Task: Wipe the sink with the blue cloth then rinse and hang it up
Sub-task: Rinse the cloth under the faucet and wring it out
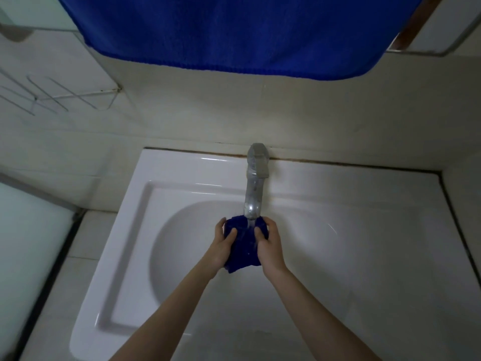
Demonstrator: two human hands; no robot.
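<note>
Location of the bunched dark blue cloth point(244, 244): over the bowl of the white rectangular ceramic sink point(125, 256), directly below the spout of the grey metal tap point(254, 183). Clamped from both sides between two bare hands.

Left hand point(221, 246): on the left flank of the cloth, fingers curled round its far edge, thumb pressed onto the top face. Grip closed on the fabric.

Right hand point(269, 247): on the right flank, fingers wrapped over the upper corner, thumb pressed into the top face near the middle. Grip likewise closed on the fabric.

Thin stream of water point(251, 226): from the spout straight down onto the top of the cloth, between the two thumbs. Lower corner of the cloth hanging below the left palm.

Tap mounted at the rear centre of the sink, against the pale tiled wall point(208, 110).

Above, along the top of the view: large bright blue towel point(247, 29), draped flat, hem curved downward, well apart from the tap.

On the wall at left: thin white wire rack point(52, 99).
</note>
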